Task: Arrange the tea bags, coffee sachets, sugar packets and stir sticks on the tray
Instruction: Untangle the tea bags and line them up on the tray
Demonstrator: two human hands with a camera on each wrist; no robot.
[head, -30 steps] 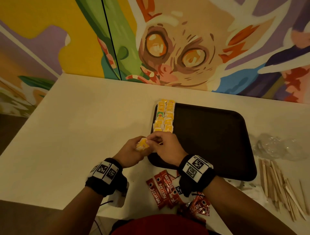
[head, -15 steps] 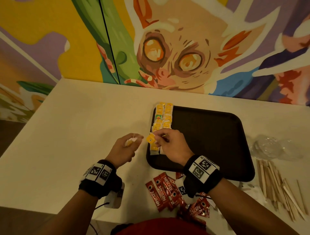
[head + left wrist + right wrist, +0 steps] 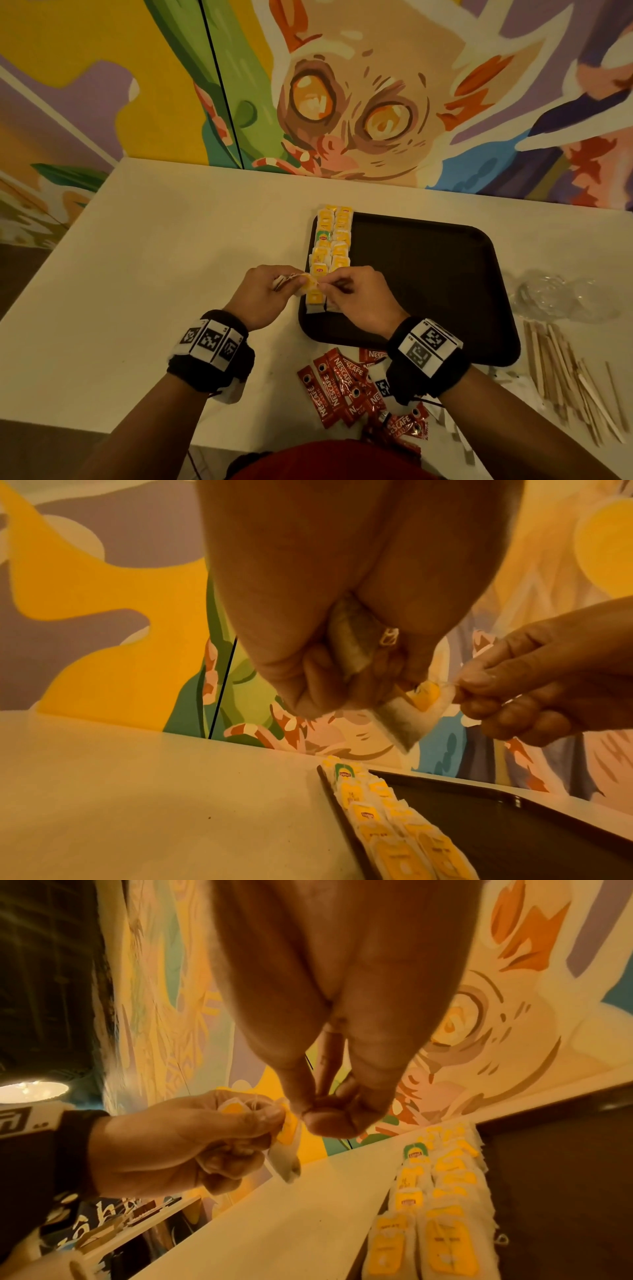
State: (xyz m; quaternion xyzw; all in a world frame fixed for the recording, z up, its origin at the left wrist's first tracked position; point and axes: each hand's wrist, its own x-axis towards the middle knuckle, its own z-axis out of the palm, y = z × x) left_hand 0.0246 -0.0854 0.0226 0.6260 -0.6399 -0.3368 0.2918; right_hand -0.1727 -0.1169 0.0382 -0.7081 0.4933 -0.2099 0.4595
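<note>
Left hand (image 3: 263, 294) grips a small bunch of tea bags; right hand (image 3: 356, 298) pinches one tea bag (image 3: 407, 718) from it, just above the tray (image 3: 445, 274) rows. Best to peel it free slowly (strings probably tangle) and lay it flush at the row's near end.

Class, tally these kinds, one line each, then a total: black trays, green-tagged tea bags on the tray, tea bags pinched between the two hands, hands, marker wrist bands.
Black tray: 1
Green-tagged tea bag on the tray: 1
Yellow-tagged tea bag pinched between the hands: 1
Hands, left hand and right hand: 2
Wrist bands, left wrist band and right wrist band: 2
Total: 7
</note>
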